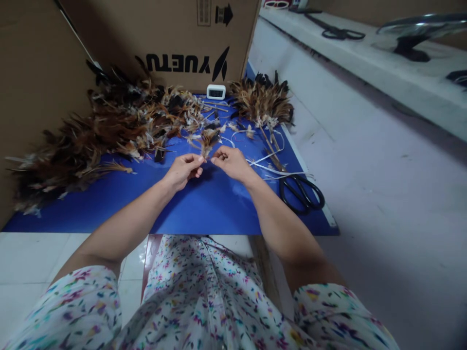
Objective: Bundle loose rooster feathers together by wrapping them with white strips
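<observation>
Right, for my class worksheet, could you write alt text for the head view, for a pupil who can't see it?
A person's left hand pinches the base of a small feather bunch over a blue table, the right hand close beside it. A large feather pile lies left; at right are a fuller feather bundle and black-handled scissors.

the light is dim, detail soft, edges stretched and blurred.

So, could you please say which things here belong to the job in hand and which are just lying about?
Probably the job: pinched feather tuft, feather pile, feather duster, white strips, black-handled scissors.

Apparently lying about: digital clock, YUETU cardboard box, ledge scissors.
</observation>
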{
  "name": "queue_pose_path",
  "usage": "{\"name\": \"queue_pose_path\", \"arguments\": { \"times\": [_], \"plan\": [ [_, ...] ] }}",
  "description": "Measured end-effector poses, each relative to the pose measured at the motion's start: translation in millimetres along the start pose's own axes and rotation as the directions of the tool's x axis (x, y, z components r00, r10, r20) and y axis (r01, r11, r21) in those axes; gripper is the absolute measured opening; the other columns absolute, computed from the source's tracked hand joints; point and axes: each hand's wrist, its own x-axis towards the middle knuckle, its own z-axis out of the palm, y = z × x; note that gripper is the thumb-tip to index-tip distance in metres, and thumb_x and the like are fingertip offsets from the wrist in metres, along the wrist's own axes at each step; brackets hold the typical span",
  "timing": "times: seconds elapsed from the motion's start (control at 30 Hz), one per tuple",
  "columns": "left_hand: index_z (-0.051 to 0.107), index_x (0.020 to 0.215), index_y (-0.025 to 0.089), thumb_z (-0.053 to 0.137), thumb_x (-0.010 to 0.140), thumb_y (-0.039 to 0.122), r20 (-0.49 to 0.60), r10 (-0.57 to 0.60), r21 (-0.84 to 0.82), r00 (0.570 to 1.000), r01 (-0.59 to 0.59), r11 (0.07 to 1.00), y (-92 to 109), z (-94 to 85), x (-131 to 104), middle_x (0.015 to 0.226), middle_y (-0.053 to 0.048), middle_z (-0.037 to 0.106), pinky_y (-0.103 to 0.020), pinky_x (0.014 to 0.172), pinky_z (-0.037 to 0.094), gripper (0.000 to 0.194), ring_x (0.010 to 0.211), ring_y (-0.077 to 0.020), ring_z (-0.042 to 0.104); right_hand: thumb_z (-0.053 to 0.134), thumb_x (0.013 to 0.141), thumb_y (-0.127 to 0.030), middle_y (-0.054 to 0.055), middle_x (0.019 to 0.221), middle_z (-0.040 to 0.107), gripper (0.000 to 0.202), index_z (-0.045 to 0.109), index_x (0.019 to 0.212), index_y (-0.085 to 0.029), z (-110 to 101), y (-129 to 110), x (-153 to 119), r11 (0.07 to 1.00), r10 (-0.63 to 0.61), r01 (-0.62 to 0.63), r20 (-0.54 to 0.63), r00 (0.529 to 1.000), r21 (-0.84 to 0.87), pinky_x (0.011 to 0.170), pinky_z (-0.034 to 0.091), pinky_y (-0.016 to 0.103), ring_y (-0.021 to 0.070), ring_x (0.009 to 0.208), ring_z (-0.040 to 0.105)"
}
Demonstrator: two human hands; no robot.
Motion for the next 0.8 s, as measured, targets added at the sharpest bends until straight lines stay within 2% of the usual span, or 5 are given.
{"name": "queue_pose_path", "arguments": {
  "times": [0.13, 0.27, 0.4, 0.67, 0.8],
  "plan": [
    [0.066, 0.068, 0.012, 0.088, 0.059, 0.033, 0.001, -0.018, -0.019, 1.000, 0.018, 1.000, 1, 0.8, 0, 0.070, -0.003, 0.065, -0.018, 0.047, 0.043, 0.032, 0.053, -0.0061, 0.054, 0.060, 0.076, -0.030, -0.003, 0.064, 0.057, 0.015, 0.063, 0.078, -0.015, 2, -1, 0, 1.000, -0.014, 0.014, 0.001, 1.000, 0.012, 0.061, 0.036, 0.025, 0.0098, 0.059, 0.045],
    [0.067, 0.067, 0.011, 0.086, 0.062, 0.030, -0.015, -0.032, -0.009, 0.999, 0.032, 0.999, 4, 0.7, 0, 0.059, -0.001, 0.060, -0.018, 0.050, 0.045, 0.027, 0.051, -0.0057, 0.053, 0.060, 0.077, -0.030, -0.002, 0.065, 0.058, 0.016, 0.064, 0.080, -0.015, 2, -4, -2, 1.000, -0.008, 0.008, 0.021, 1.000, 0.021, 0.061, 0.037, 0.025, 0.0099, 0.060, 0.047],
    [0.068, 0.068, 0.011, 0.084, 0.065, 0.029, -0.042, 0.018, -0.009, 0.999, -0.019, 1.000, 4, -1.7, 2, 0.056, 0.000, 0.059, -0.017, 0.051, 0.045, 0.024, 0.049, -0.0050, 0.051, 0.060, 0.079, -0.027, -0.002, 0.067, 0.061, 0.014, 0.066, 0.083, -0.016, 1, -9, -5, 1.000, 0.003, -0.002, 0.037, 0.999, -0.005, 0.063, 0.039, 0.024, 0.0097, 0.060, 0.049],
    [0.068, 0.064, 0.012, 0.080, 0.067, 0.024, -0.194, 0.095, -0.014, 0.976, -0.099, 0.995, 10, -7.1, 8, 0.055, 0.001, 0.058, -0.016, 0.049, 0.042, 0.017, 0.048, -0.0047, 0.051, 0.060, 0.080, -0.023, 0.000, 0.072, 0.066, 0.012, 0.070, 0.082, -0.016, -3, -10, -4, 0.998, -0.027, 0.028, 0.020, 0.999, -0.050, 0.068, 0.040, 0.024, 0.0101, 0.066, 0.054],
    [0.067, 0.064, 0.011, 0.080, 0.067, 0.025, -0.255, 0.154, 0.059, 0.955, -0.143, 0.988, 9, -13.4, 13, 0.055, 0.000, 0.059, -0.016, 0.047, 0.042, 0.019, 0.047, -0.0051, 0.051, 0.060, 0.078, -0.024, 0.000, 0.069, 0.065, 0.014, 0.070, 0.081, -0.015, -6, -5, -2, 0.999, -0.019, 0.020, 0.007, 1.000, -0.029, 0.065, 0.040, 0.024, 0.0100, 0.064, 0.053]
  ]
}}
